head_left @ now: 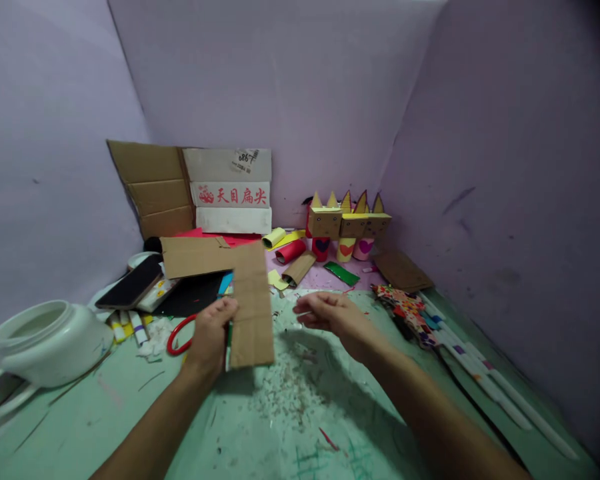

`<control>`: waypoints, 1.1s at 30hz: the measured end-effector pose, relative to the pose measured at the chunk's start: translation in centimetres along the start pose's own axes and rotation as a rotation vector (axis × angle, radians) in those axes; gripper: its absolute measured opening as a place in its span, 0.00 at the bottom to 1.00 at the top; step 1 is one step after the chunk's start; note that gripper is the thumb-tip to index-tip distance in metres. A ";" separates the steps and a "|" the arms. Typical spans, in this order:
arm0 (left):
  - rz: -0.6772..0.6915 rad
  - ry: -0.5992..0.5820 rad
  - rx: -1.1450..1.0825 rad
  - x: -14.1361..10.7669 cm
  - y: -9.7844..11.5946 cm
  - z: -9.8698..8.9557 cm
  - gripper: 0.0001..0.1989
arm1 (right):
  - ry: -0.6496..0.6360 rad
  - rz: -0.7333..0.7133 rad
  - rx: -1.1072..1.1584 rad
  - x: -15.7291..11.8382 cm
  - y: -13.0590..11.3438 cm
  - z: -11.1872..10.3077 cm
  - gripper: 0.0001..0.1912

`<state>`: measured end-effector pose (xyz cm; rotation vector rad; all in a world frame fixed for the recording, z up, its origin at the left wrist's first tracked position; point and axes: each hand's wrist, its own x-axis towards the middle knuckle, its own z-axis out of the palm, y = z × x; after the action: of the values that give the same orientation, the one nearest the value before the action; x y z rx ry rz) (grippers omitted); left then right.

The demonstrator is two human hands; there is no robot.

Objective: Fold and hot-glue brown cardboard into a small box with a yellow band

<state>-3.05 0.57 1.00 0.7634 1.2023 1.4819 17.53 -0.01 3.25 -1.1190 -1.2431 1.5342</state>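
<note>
Grips one cardboard piece (253,317) by its left edge with the left hand (211,330), in front and left of three box-headed figures (354,228). Extends the right hand (333,317) in front of the figures, with thumb and fingers narrowly parted, empty. Includes three short tubes (292,251) just left of the figures and one white pot (75,347) well left.

The cardboard piece (253,313) looks matt and lightly creased, the white pot (55,343) smooth and glossy.
</note>
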 end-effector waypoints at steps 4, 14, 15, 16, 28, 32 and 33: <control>-0.094 -0.195 0.129 -1.9 -1.8 1.3 0.13 | 0.166 0.021 0.075 1.2 2.6 0.3 0.17; -0.185 -0.332 0.152 -1.7 -3.1 1.2 0.20 | 0.222 -0.008 0.205 0.9 3.5 0.3 0.18; -0.186 -0.321 0.148 -1.6 -3.2 1.1 0.20 | 0.238 -0.016 0.209 0.9 3.2 -0.2 0.17; -0.191 -0.313 0.143 -1.6 -3.4 1.0 0.20 | 0.259 -0.022 0.208 0.9 3.0 -0.8 0.17; -0.294 -0.343 0.118 -2.0 -1.9 1.6 0.21 | 0.238 0.088 0.144 1.4 3.4 -1.8 0.08; -0.327 -0.336 0.156 -1.9 -1.6 1.9 0.13 | 0.242 0.087 0.140 1.5 3.5 -1.9 0.07; -0.330 -0.324 0.169 -1.9 -1.6 1.9 0.10 | 0.246 0.086 0.139 1.5 3.4 -2.1 0.06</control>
<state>-0.33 -0.72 0.31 0.8358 1.1481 0.9548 18.92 1.37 -0.57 -1.2406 -0.9208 1.4704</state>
